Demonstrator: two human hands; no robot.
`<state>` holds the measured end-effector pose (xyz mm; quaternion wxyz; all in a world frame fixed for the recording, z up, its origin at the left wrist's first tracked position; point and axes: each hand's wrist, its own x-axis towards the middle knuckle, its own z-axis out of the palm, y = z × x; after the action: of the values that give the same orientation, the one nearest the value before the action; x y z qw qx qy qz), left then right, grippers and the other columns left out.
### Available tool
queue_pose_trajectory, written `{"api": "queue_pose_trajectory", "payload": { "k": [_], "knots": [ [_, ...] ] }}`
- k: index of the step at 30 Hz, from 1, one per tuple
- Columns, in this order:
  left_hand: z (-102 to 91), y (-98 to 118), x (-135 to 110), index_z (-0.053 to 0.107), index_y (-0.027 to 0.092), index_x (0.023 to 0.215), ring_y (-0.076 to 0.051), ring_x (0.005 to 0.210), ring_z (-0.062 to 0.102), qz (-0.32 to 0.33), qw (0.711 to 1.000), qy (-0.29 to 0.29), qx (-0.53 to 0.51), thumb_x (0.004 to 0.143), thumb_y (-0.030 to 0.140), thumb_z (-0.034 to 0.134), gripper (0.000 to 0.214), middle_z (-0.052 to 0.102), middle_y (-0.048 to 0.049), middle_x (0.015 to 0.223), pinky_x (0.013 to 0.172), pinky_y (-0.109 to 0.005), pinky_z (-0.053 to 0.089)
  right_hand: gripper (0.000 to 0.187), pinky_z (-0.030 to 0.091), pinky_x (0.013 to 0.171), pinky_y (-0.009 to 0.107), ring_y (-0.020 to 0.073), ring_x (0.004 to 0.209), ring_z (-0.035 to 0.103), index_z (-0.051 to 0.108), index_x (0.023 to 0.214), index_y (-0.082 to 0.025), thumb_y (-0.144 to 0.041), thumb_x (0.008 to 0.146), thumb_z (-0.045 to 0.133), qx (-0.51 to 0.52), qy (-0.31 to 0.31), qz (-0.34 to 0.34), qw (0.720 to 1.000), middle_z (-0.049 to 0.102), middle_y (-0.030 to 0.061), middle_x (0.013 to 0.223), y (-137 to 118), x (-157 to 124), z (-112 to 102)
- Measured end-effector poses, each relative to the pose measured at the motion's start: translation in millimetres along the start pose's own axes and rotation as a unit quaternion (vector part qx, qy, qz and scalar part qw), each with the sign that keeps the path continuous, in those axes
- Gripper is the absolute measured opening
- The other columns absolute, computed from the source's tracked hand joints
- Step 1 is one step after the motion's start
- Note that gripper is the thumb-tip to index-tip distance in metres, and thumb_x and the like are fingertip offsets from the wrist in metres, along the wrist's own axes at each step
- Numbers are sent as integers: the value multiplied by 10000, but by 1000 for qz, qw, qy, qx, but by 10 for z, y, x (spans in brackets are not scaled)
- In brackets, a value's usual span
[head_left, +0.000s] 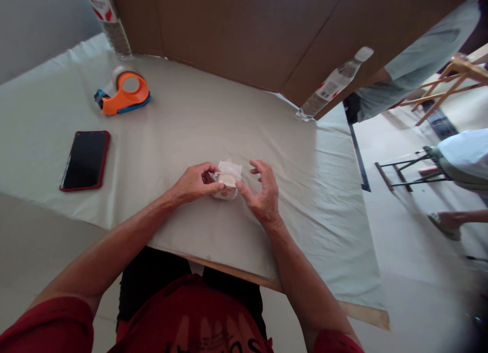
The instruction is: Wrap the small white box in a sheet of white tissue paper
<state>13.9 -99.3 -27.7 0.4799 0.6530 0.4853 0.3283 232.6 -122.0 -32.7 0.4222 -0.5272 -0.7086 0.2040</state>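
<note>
A small white box [227, 192] with faint reddish print on its front sits on the cloth-covered table near its front edge. A thin whitish flap or sheet [231, 168] stands up behind its top; what lies inside is too small to make out. My left hand [195, 183] grips the left side of the box, thumb at the front and index finger behind. My right hand [263, 193] is on the other side, fingers spread and curved, its thumb tip at or very near the box's right edge.
An orange tape dispenser [133, 95] and a red-cased phone [85, 160] lie at left. Two plastic bottles, one left [111, 28] and one right [331, 86], stand against a brown cardboard panel [236, 33]. Other people and folding stools [409, 170] are beyond the right edge.
</note>
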Motion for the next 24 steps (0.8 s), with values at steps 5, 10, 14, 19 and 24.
{"api": "queue_pose_trajectory", "payload": {
  "k": [5,10,14,19,24],
  "knots": [
    [-2,-22,9,642,160,969,-114,605,565,1,999,-22,-31,680,401,739,389,640,7,705,561,-227,453,568,504,961,481,280,1008,663,600,1300,-242,-545,829,689,2,-77,-2,997,697,127,1209,-21,-51,54],
    [-25,-53,14,634,159,1009,-108,616,555,-3,997,-60,-48,683,385,750,414,630,8,722,583,-230,453,563,509,987,464,298,1129,654,621,1299,-219,-545,844,674,-3,-102,-12,995,700,141,1251,20,-84,139],
    [-23,-69,19,621,158,999,-83,664,559,9,995,-62,-80,644,394,794,459,664,-107,1155,605,-241,479,593,511,987,444,282,1138,659,588,1354,-198,-550,878,623,11,-140,-29,990,691,141,1276,45,-58,100],
    [1,-86,18,616,152,995,-87,648,540,11,991,-84,-108,667,376,792,435,660,-32,876,597,-220,445,714,487,999,462,296,1168,637,471,1476,-190,-610,904,547,-1,-189,-37,981,647,153,1352,79,-5,48],
    [18,-132,30,628,149,1002,-86,603,516,11,989,-86,-117,683,378,797,428,561,41,684,561,-203,402,696,474,991,471,290,1114,634,520,1434,-185,-627,897,538,-10,-174,-50,983,681,149,1264,42,12,11]
  ]
}}
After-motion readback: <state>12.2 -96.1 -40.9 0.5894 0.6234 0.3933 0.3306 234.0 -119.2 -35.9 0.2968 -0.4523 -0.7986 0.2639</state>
